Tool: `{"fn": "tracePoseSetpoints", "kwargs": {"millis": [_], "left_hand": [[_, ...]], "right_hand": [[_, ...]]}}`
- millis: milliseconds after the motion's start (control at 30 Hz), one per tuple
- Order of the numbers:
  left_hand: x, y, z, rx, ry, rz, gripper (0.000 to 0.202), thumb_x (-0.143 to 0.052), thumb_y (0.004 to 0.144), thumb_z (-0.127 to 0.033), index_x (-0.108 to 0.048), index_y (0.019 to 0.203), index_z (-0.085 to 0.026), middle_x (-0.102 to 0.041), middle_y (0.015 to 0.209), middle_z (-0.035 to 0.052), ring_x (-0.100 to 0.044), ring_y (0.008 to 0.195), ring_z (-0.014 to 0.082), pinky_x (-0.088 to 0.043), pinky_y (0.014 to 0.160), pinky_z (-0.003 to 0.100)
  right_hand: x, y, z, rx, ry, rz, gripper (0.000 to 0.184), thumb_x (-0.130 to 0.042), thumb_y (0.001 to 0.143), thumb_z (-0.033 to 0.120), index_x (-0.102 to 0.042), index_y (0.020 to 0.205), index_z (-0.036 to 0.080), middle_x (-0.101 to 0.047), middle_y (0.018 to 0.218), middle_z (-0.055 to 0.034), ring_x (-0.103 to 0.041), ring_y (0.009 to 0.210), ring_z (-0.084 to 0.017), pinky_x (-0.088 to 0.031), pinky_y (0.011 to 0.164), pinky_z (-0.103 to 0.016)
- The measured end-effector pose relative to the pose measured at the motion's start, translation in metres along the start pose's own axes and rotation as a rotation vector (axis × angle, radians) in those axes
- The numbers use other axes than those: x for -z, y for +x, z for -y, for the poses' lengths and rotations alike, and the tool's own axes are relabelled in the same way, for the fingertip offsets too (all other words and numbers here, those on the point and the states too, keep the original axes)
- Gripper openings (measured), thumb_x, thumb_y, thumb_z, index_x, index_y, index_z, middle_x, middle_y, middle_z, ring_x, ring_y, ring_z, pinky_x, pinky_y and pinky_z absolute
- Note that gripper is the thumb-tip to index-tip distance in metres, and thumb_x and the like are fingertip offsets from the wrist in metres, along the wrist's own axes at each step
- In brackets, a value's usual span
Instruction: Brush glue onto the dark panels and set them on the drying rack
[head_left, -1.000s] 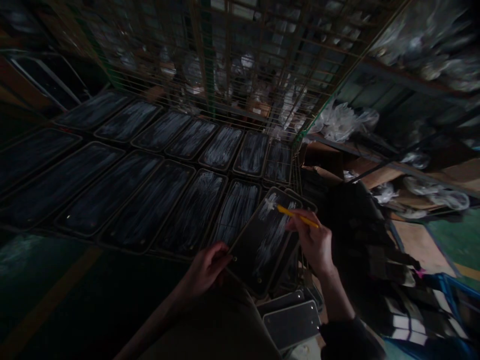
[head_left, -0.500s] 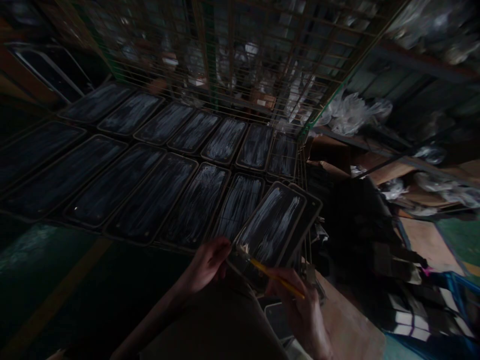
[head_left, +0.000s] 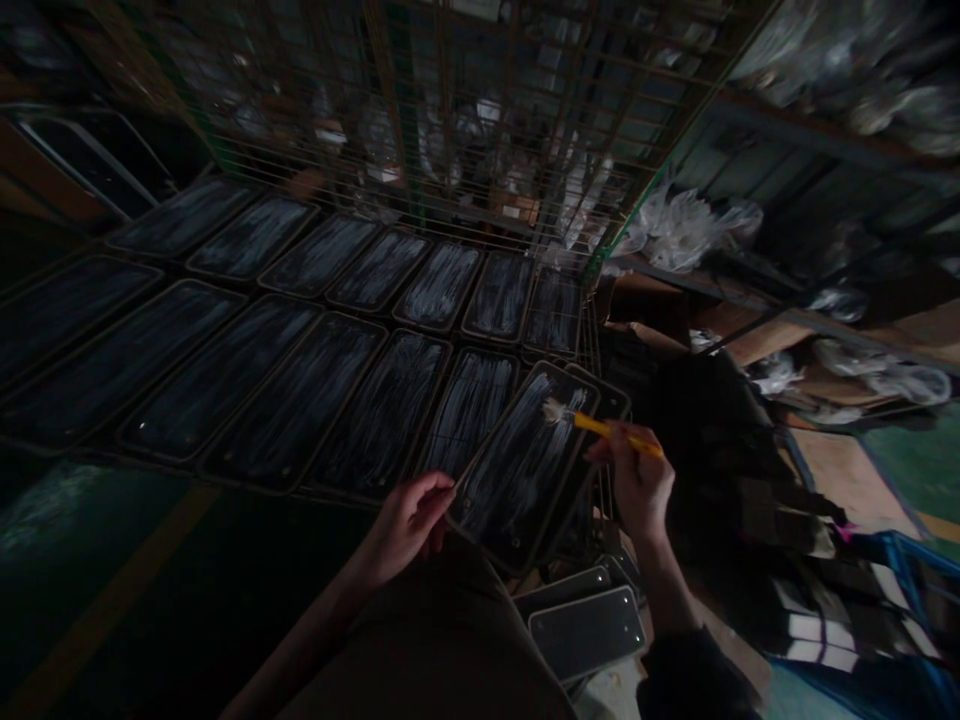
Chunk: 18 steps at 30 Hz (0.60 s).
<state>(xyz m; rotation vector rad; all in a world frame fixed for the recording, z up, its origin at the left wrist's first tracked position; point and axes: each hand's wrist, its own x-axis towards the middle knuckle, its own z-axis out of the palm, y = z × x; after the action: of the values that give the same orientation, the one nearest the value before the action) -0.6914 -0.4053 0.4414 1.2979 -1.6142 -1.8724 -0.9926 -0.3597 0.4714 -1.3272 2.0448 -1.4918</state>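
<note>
Pinching the near left corner of a panel (head_left: 517, 465), askew over a second panel (head_left: 613, 398) beside other panels (head_left: 384, 412), with the left hand (head_left: 409, 515) nearly closed; curling the right hand (head_left: 639, 480) round a brush (head_left: 596, 425), with bristles at the streaked face. Judging the panel stiff, thin and fairly light, likely slippery where streaked, so best held by the rim. Finding no readable brand or writing; seeing only a pale label (head_left: 511, 212) on a box (head_left: 527, 204), too small to read.

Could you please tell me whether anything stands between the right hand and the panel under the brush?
Only the yellow brush in the right hand lies between it and the panel; nothing else visible does. The left hand holds the panel's left edge.
</note>
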Motion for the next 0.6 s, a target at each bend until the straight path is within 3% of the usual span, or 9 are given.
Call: {"fn": "tracePoseSetpoints", "kwargs": {"millis": [167,333,467,600], "left_hand": [[0.0,0.0,0.0,0.009,-0.007,-0.008,0.032,-0.05,0.09,-0.046,-0.056,0.1,-0.016,-0.054,0.052,-0.0047,-0.05,0.043,0.0101,-0.035,0.04,0.017],[-0.002,-0.001,0.0,0.02,-0.021,-0.035,0.032,-0.051,0.089,-0.046,-0.057,0.098,-0.016,-0.052,0.052,-0.0052,-0.051,0.042,0.0102,-0.034,0.037,0.017],[-0.002,-0.001,0.002,0.012,-0.045,-0.051,0.033,-0.052,0.089,-0.046,-0.056,0.098,-0.015,-0.052,0.054,-0.0052,-0.05,0.042,0.0097,-0.034,0.036,0.017],[-0.003,-0.001,0.002,-0.003,-0.056,-0.032,0.033,-0.052,0.09,-0.047,-0.056,0.093,-0.015,-0.052,0.056,-0.0048,-0.05,0.042,0.0085,-0.034,0.036,0.016]], "right_hand": [[-0.007,0.024,-0.011,0.192,-0.154,-0.001,0.023,-0.05,0.097,0.036,-0.061,0.108,0.019,-0.067,0.077,-0.0018,-0.067,0.065,-0.017,-0.053,0.063,-0.028],[-0.004,-0.018,0.004,0.346,-0.262,0.254,0.019,-0.05,0.098,0.027,-0.06,0.113,0.022,-0.069,0.082,-0.0013,-0.067,0.067,-0.014,-0.051,0.063,-0.023],[0.021,-0.076,0.023,0.233,-0.202,0.475,0.025,-0.051,0.097,0.024,-0.056,0.122,0.023,-0.068,0.089,-0.004,-0.066,0.071,-0.014,-0.05,0.061,-0.022],[0.046,-0.114,0.033,0.028,-0.066,0.571,0.027,-0.05,0.097,0.026,-0.055,0.123,0.023,-0.067,0.086,-0.0045,-0.065,0.073,-0.017,-0.052,0.062,-0.025]]}}
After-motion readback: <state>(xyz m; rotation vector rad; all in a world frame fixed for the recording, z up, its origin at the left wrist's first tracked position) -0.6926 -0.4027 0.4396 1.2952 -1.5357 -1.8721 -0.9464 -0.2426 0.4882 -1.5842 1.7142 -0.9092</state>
